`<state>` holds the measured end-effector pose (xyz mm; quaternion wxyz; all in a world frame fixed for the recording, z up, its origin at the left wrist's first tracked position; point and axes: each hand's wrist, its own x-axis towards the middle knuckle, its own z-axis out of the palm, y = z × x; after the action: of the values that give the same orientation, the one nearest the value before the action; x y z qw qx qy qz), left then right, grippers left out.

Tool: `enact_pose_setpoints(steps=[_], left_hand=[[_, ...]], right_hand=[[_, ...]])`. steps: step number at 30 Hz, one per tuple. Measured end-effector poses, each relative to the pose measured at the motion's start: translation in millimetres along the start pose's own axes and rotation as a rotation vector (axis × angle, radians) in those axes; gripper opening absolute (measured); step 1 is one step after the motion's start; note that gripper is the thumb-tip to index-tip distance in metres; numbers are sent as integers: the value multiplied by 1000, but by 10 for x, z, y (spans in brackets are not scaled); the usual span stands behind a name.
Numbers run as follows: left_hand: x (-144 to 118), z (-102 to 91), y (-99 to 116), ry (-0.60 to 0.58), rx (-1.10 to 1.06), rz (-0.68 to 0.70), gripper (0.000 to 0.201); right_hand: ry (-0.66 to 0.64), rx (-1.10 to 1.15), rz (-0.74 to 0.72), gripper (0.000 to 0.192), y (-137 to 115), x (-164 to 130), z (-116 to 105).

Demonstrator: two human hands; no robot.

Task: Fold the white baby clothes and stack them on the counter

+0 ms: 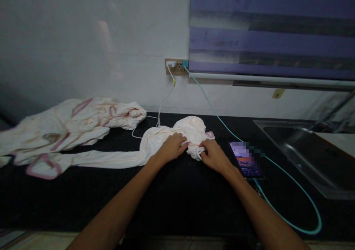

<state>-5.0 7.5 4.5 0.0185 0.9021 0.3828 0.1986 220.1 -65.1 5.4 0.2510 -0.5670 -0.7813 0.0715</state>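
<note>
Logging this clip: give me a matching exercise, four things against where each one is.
Things:
1. left hand
2. right hand
3. phone
4. teal cable

Places:
A. plugged into the wall socket, running down to the counter
B. flat on the black counter beside the sink
C. pinching the bunched end of the white garment
D. pressed on top of the white garment

Pairs: 1-D, 2-C, 3-B, 4-A

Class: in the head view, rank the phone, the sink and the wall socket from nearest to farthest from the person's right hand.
From the right hand:
1. Phone, just to its right on the counter.
2. Wall socket, up behind on the wall.
3. Sink, far right.
</note>
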Motion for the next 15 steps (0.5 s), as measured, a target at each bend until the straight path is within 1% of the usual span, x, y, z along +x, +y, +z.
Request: enact_pose_setpoints(steps=[2,3,4,5,7,9,11,13,15], left_hand=[[11,-74,2,142,0,-2,49],[11,-116,6,206,-30,-10,51],[6,-157,12,250,-80,-28,52],[-2,-194,19,265,-138,-55,52],[-25,-251,38,233,-229,-127,53],[-44,-279,64,181,-258,-188,56],[-47,-287,101,153,-264,-202,55],[-34,-296,146,122,-317,-176,53],[-22,-327,185,86,-435,-159,46]], right_hand=[[55,75,-91,21,-30,-5,42],[83,97,-111,20,-45,-7,48],[105,106,-113,21,-61,-9,45],[121,101,-95,22,-77,-12,34],[137,39,-3,26,-109,-22,-3],[147,-66,122,30,-138,-37,-48],[151,-149,215,34,-155,-51,-85],[136,-157,234,35,-147,-55,-102],[120,-87,206,35,-113,-44,-97]])
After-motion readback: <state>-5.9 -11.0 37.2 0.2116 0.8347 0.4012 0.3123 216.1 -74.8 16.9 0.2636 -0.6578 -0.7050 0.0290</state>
